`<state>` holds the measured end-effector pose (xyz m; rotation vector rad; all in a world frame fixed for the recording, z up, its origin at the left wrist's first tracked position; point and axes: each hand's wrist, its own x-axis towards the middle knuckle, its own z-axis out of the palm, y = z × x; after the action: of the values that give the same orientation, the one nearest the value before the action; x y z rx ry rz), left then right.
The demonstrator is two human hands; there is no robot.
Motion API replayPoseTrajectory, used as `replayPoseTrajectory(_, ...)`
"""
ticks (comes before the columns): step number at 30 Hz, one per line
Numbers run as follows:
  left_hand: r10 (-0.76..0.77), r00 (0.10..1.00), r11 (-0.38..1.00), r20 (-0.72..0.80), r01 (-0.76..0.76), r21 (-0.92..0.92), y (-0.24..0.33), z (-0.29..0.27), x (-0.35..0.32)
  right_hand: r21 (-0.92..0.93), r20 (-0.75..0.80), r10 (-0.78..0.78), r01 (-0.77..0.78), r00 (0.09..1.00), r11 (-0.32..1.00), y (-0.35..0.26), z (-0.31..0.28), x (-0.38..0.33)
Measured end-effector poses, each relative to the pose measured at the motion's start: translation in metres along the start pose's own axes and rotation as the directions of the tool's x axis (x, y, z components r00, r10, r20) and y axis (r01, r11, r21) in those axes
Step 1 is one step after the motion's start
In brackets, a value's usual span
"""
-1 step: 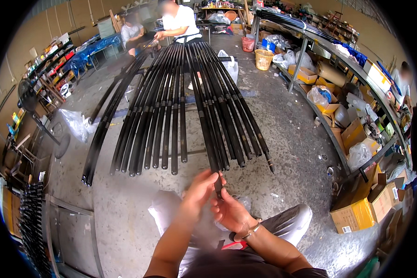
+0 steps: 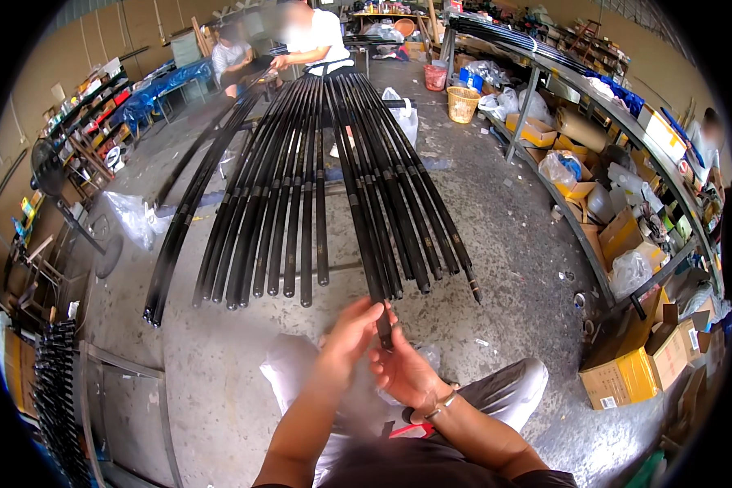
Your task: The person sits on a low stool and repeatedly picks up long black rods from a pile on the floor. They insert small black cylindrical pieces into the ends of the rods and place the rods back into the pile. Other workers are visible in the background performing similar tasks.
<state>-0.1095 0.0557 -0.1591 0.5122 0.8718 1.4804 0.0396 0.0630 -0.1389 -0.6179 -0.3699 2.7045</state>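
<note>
Currently, in the head view, your left hand (image 2: 351,329) and right hand (image 2: 404,370) pinch the near end of one black rod (image 2: 364,232), which reaches away over the concrete floor (image 2: 504,236). Keep both grips close to the tip and the rod in line with its neighbours. Beside the right-hand shelving, a woven basket (image 2: 463,103) and red bucket (image 2: 435,77) stand; contents unclear.

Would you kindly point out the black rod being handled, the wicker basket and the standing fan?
black rod (image 2: 385,325), head view, butt end between both hands.
wicker basket (image 2: 463,104), head view, woven side wall.
standing fan (image 2: 47,169), head view, round grille.
</note>
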Motion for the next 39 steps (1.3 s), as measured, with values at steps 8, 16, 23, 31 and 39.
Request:
replayPoseTrajectory(8,0.031,0.998,0.999,0.048,-0.03,-0.026,-0.004,-0.005,0.005,-0.123,0.041,-0.067,0.072,0.997,0.99,0.001,-0.023,0.004)
replayPoseTrajectory(16,0.003,1.0,0.997,0.006,-0.003,-0.076,0.0,-0.005,0.0,-0.184,-0.072,-0.073,0.059,0.995,0.981,0.001,0.002,-0.007)
replayPoseTrajectory(23,0.0,1.0,0.999,0.007,0.0,0.053,0.002,0.002,-0.001,-0.029,0.013,-0.067,0.067,0.998,0.997,0.001,-0.017,-0.005)
replayPoseTrajectory(31,0.114,0.993,0.939,0.0,-0.108,0.326,-0.016,0.0,-0.013,-0.028,-0.097,-0.029,0.026,0.995,0.999,0.011,-0.029,-0.014)
replayPoseTrajectory(39,0.179,0.984,0.901,0.007,-0.167,0.401,-0.011,0.001,-0.013,-0.003,-0.033,0.01,-0.01,0.999,1.0,0.011,-0.032,-0.008)
